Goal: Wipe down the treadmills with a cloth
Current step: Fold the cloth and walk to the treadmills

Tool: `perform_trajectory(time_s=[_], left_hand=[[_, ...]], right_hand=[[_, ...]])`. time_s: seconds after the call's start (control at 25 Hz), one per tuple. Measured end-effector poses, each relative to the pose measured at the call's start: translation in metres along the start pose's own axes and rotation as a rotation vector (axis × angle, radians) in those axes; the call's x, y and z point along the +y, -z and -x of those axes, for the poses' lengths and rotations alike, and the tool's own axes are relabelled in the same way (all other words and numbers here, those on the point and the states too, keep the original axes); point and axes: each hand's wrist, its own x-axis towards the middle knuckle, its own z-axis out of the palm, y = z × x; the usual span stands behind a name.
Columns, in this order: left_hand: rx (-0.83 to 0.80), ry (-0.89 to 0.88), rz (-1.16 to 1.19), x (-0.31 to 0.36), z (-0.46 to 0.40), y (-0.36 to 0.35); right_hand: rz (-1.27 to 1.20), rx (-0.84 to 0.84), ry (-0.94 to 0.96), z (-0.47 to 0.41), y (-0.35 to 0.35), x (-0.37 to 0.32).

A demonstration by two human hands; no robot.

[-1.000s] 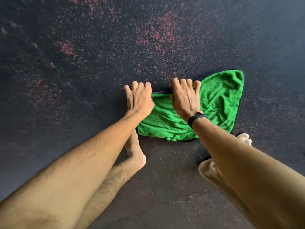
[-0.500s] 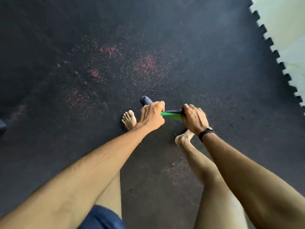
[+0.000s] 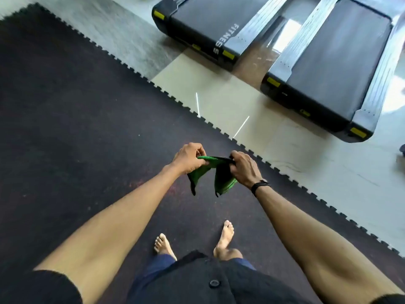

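Note:
A green cloth (image 3: 223, 181) hangs folded between my two hands at mid-frame, above the dark mat. My left hand (image 3: 189, 157) pinches its left top edge and my right hand (image 3: 243, 168), with a black wristband, grips its right top edge. Two treadmills stand ahead on the tiled floor: one (image 3: 197, 23) at the top centre with "FITNESS" printed on its rear, the other (image 3: 333, 69) at the upper right. Both are well beyond my hands.
I stand barefoot on a dark rubber mat (image 3: 76, 128) whose toothed edge (image 3: 197, 115) runs diagonally from the upper left to the lower right. Pale glossy tiles (image 3: 317, 167) lie between the mat and the treadmills. A dark object (image 3: 402, 148) shows at the right edge.
The cloth has been lifted off the mat, where my hands were gathering it, and now hangs in the air. The view has risen and turned, bringing the treadmills into sight.

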Motion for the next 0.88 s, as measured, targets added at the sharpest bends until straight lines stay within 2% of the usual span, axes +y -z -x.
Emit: perform_trajectory(time_s=[0.2,0.4,0.6,0.72,0.88], left_hand=[[0.092,-0.284,-0.062,0.107,-0.013,0.089],[0.266,-0.533,-0.010,0.224,-0.007,0.163],[0.483,-0.750,0.039,0.335,0.021,0.234],[0.591,-0.817,0.062,0.389,0.050,0.279],[0.829,-0.745,0.134,0.405,0.071,0.334]], right_hand=[[-0.098,0.257,0.052,-0.026,0.137,-0.027],[-0.137,0.508,0.119,-0.032,0.275,-0.049],[-0.120,0.677,0.117,-0.030,0.381,-0.061],[-0.159,0.763,0.101,-0.026,0.417,-0.058],[-0.205,0.813,0.078,-0.012,0.444,-0.050]])
